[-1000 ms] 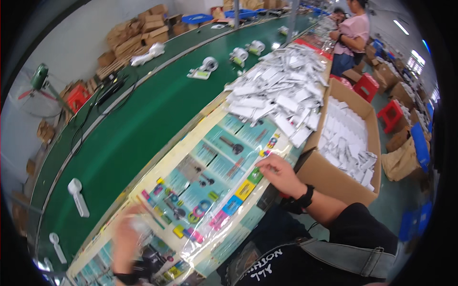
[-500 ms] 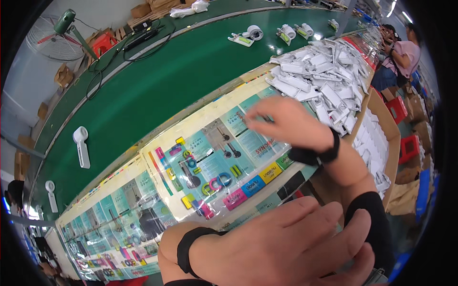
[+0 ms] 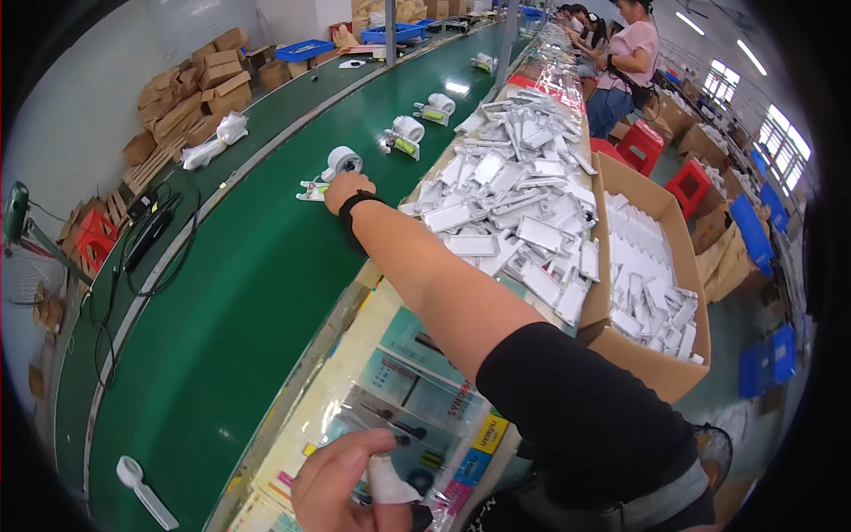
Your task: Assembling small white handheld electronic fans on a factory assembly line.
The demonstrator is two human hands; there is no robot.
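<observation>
My right arm stretches over the green conveyor belt, and my right hand [image 3: 351, 188] is closed at the edge of a white plastic part [image 3: 344, 162] with a round, ring-like head and a flat piece bearing a lime-green strip. The fingertips are partly hidden by the hand itself. Low in the picture, my left hand [image 3: 332, 483] is curled over the printed sheets [image 3: 390, 381]. A small white piece [image 3: 390, 483] shows between its thumb and forefinger; whether it is held or wrapped round a digit I cannot tell.
Similar white parts [image 3: 406, 133] sit farther up the belt [image 3: 239, 301]. A long-handled white part [image 3: 142, 488] lies near left. Right of the belt are heaped white plastic casings [image 3: 523, 191] and a cardboard box [image 3: 643, 355] of more. People [image 3: 629, 62] stand beyond.
My right hand has moved from above the printed sheets out to the round-headed part on the belt. My left hand has drawn lower and curled. The view has swung right.
</observation>
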